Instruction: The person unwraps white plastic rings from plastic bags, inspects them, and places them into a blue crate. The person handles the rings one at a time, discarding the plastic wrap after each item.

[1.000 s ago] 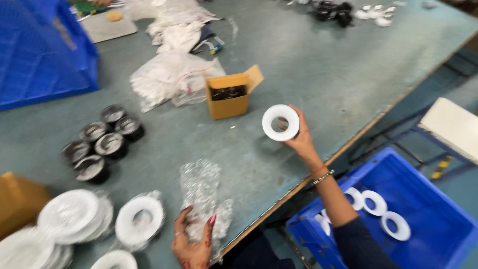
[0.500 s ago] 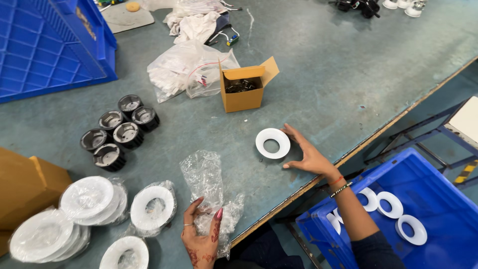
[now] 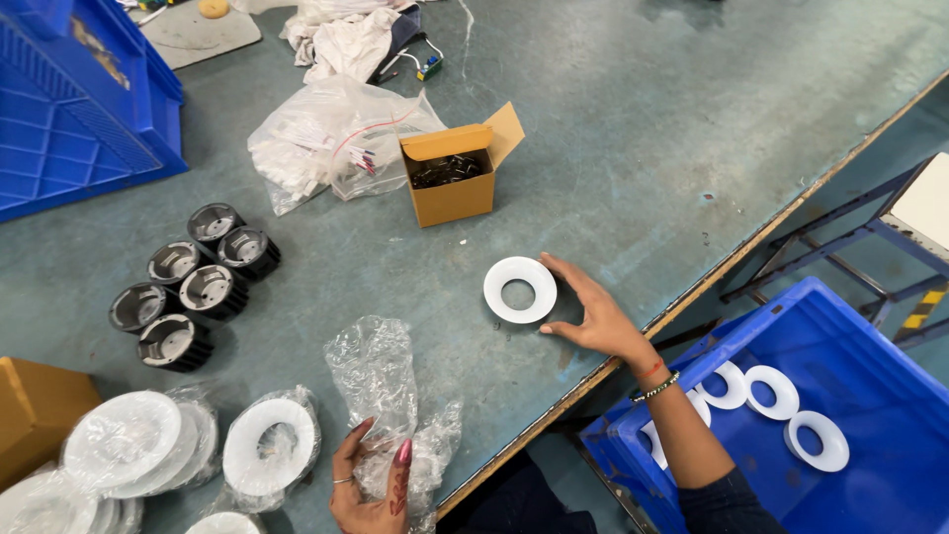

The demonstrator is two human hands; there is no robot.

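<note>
Touching one white ring (image 3: 520, 289), spread right hand (image 3: 593, 318); left hand (image 3: 371, 485) pinching one bag (image 3: 381, 386).

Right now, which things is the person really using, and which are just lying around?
In use:
right hand beside the white ring
left hand on the clear plastic bag

Lying about:
black metal cups
small cardboard box
wrapped white rings
blue crate with more rings
rags
</note>
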